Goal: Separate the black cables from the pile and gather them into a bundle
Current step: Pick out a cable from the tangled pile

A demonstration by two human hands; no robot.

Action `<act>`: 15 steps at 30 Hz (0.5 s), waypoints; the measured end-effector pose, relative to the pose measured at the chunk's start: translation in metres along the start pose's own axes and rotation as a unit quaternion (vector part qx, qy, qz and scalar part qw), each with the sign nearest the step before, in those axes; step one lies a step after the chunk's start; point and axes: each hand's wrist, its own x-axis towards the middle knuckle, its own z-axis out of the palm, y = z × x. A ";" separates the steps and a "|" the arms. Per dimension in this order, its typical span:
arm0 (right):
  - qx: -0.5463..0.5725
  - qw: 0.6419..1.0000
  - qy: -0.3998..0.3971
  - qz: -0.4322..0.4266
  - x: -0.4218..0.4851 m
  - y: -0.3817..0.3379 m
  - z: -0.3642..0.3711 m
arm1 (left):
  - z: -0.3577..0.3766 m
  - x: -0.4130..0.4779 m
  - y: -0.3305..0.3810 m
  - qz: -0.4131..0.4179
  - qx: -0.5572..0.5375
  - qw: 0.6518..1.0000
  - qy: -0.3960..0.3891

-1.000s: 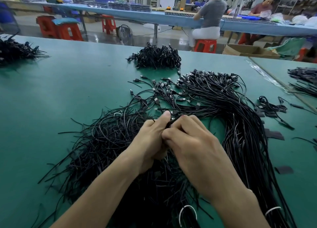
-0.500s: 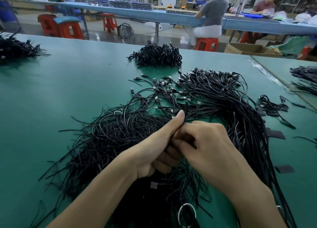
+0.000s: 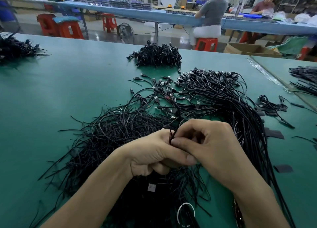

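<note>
Tabletop (image 3: 68, 90): cables (image 3: 172, 134) pinched between left hand (image 3: 154, 154) and right hand (image 3: 214, 150) fingers (image 3: 181, 141).

2 bare hands, the left hand (image 3: 151, 155) and right hand (image 3: 212, 148), on 2 bare forearms (image 3: 96, 198); the visible fingernails (image 3: 190, 159) are short and plain.

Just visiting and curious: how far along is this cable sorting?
Likely done: a compact heap lies farther back. In hand: the left hand and right hand both grip a few black cables. Left: most of it; the loose pile spreads widely around both hands.
</note>
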 end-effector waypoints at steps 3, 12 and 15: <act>-0.028 0.998 0.019 -0.055 -0.002 0.002 -0.001 | -0.004 -0.002 0.004 0.011 -0.084 0.996 -0.017; -0.161 0.964 -0.039 -0.207 -0.002 -0.016 0.001 | 0.006 -0.002 -0.003 -0.004 0.025 0.999 0.040; -0.192 0.968 -0.048 -0.155 -0.003 -0.018 -0.003 | 0.007 -0.001 -0.001 -0.002 0.026 0.999 0.031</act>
